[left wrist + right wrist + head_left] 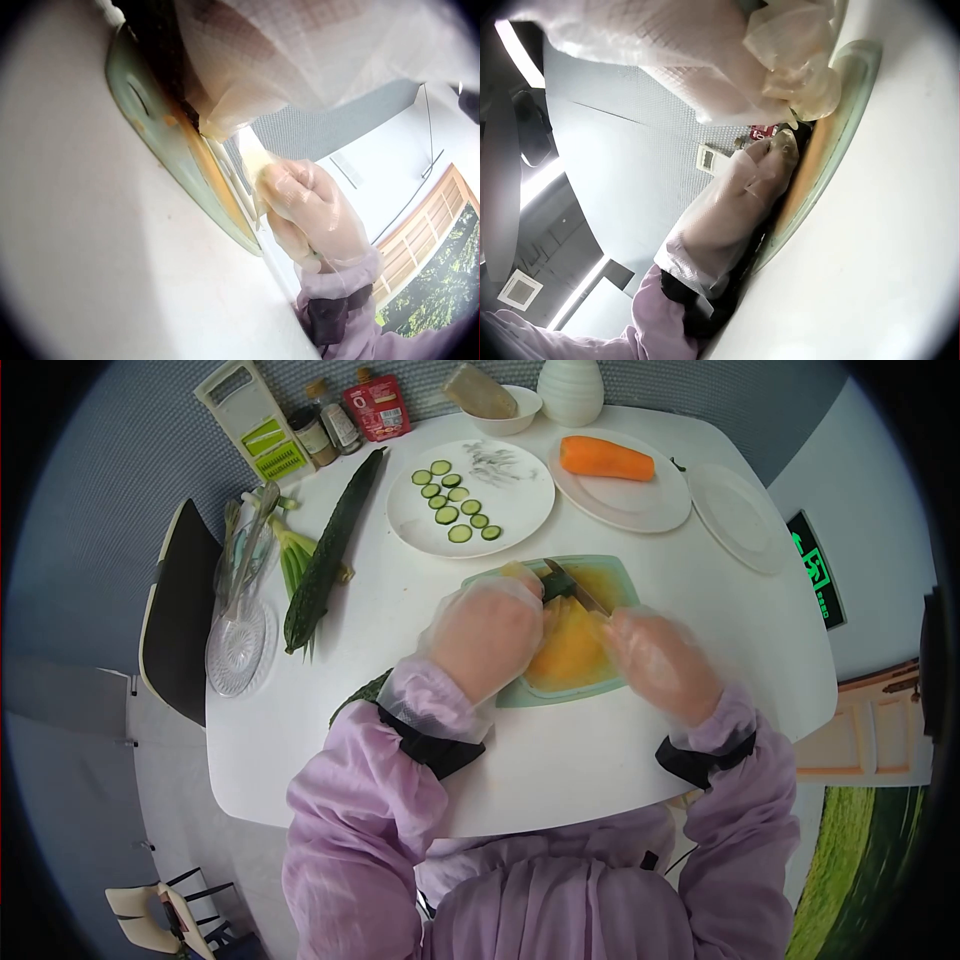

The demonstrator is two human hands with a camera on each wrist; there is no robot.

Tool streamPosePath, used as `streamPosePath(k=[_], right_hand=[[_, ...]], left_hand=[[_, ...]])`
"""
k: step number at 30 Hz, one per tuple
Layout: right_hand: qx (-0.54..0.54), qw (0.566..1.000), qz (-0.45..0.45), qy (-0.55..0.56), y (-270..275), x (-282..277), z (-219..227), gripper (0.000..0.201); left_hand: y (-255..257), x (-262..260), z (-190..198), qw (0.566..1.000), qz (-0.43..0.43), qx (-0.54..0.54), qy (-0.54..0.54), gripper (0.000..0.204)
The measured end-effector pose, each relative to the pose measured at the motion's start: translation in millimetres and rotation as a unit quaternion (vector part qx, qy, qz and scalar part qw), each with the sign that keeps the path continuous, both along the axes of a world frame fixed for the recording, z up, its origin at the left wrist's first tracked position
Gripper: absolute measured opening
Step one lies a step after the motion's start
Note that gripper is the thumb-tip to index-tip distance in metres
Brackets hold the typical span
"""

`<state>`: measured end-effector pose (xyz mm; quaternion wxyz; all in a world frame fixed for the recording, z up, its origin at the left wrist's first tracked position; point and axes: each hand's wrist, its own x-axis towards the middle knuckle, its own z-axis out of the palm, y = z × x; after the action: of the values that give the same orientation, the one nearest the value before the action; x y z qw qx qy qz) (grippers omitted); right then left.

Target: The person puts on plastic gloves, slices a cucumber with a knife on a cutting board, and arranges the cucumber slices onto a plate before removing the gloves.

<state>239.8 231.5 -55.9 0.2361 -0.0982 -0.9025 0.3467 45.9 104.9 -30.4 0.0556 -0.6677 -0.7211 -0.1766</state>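
Both hands wear clear plastic gloves and work over a pale green cutting board [625, 575] with an orange-yellow middle. My left hand [490, 630] holds a dark green cucumber [557, 585] against the board, its fingers hiding much of it. In the left wrist view the cucumber's dark skin [154, 34] shows beside the board. My right hand [660, 660] grips a knife [580, 590], with the blade slanting up and left beside the cucumber. The knife's handle is hidden in that hand. In the right wrist view the left hand [731, 202] reaches in low along the board's edge.
Beyond the board stand a plate [525, 500] of cucumber slices, a plate with a carrot [608, 458] and a bare plate [738, 520]. A long cucumber [335, 550] lies left beside green onions [293, 560]. Another cucumber [358, 698] lies under the left forearm. A grater [255, 420] stands behind.
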Motion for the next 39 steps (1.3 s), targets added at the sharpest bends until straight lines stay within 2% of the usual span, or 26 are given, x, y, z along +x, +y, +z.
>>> streamPosePath(k=[1,3,4,6,10,13,15,19,22,25,27,31,33,37,39], right_hand=[[0.000,1.000,0.001,0.000,-1.8,-1.9,1.5,0.016],[0.062,0.992,-0.002,0.109,-6.4,-7.5,6.0,0.014],[0.063,0.992,-0.004,0.109,-6.8,-8.4,9.4,0.014],[0.057,0.998,0.000,0.037,-6.5,-10.1,15.5,0.011],[0.098,0.993,-0.049,0.049,-11.9,-10.1,8.2,0.004],[0.115,0.993,-0.041,0.008,-10.5,-10.7,13.6,0.005],[0.080,0.995,-0.046,-0.046,-9.0,-13.8,13.2,0.005],[0.130,0.991,-0.041,0.008,-10.1,-12.3,9.5,0.005],[0.081,0.996,-0.045,-0.018,-8.4,-11.2,5.8,0.004],[0.084,0.993,-0.038,-0.069,-7.1,-14.6,9.4,0.008],[0.116,0.967,-0.079,-0.211,-11.6,-19.3,22.6,0.011],[0.140,0.972,-0.081,-0.168,-8.4,-10.9,9.5,0.010],[0.103,0.994,-0.033,0.008,-6.3,-6.5,3.0,0.012],[0.086,0.995,-0.039,-0.017,-0.4,0.8,-3.4,0.009],[-0.102,0.995,0.000,-0.013,0.1,0.8,-1.2,0.011]], left_hand=[[0.0,0.8,1.7,1.000,0.004,-0.003,-0.003,0.026],[1.0,1.8,2.7,1.000,0.004,-0.006,-0.005,0.025],[1.2,1.3,1.8,1.000,0.004,-0.010,0.002,0.025],[1.7,1.1,1.7,1.000,0.005,-0.013,0.009,0.025],[-0.6,0.7,4.4,1.000,0.002,-0.004,-0.008,0.026],[-0.8,-0.4,0.4,1.000,-0.008,0.005,-0.011,0.026],[0.7,-1.2,-1.2,1.000,-0.019,0.011,0.004,0.025],[-0.1,-1.0,2.0,1.000,-0.012,0.006,-0.007,0.026],[-1.1,-1.3,0.2,1.000,-0.018,0.020,-0.005,0.026],[0.9,-0.8,-0.8,1.000,-0.019,0.014,0.004,0.026],[1.3,-0.3,0.1,1.000,-0.010,0.003,0.004,0.025],[0.4,-0.5,0.3,1.000,-0.006,0.013,-0.001,0.025],[-0.1,-0.3,0.9,1.000,-0.012,0.017,0.002,0.025],[0.2,1.1,3.4,1.000,0.001,-0.005,-0.004,0.026],[0.0,1.5,4.2,1.000,0.005,-0.008,-0.006,0.026]])
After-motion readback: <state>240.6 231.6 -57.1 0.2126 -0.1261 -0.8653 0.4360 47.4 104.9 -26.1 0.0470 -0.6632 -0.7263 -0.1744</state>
